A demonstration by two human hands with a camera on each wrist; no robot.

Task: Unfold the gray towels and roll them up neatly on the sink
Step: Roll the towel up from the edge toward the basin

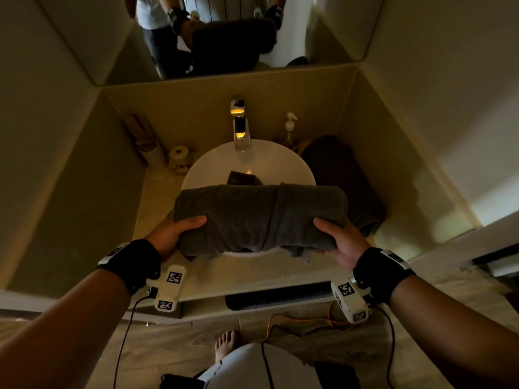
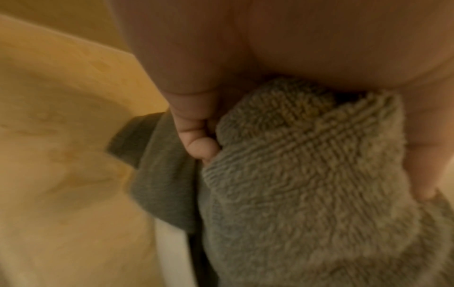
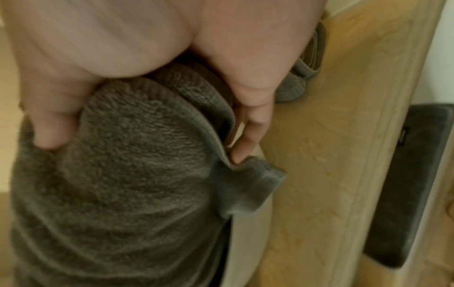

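Observation:
A rolled gray towel (image 1: 259, 217) lies crosswise over the front of the round white sink (image 1: 216, 161). My left hand (image 1: 175, 233) grips its left end, thumb on top and fingers underneath. My right hand (image 1: 341, 241) grips the right end the same way. In the left wrist view the towel (image 2: 307, 184) fills the frame with my curled fingers (image 2: 199, 143) tucked under it. The right wrist view shows the towel (image 3: 127, 174) held between thumb and fingers (image 3: 248, 136), a loose corner hanging down. A second dark towel (image 1: 342, 178) lies rolled on the counter right of the sink.
A chrome faucet (image 1: 241, 127) stands behind the sink, a pump bottle (image 1: 290, 129) to its right, a paper roll (image 1: 179, 158) and bottles at back left. A mirror (image 1: 224, 32) hangs above. A dark mat (image 1: 278, 297) lies on the floor by the beige counter (image 1: 157, 197).

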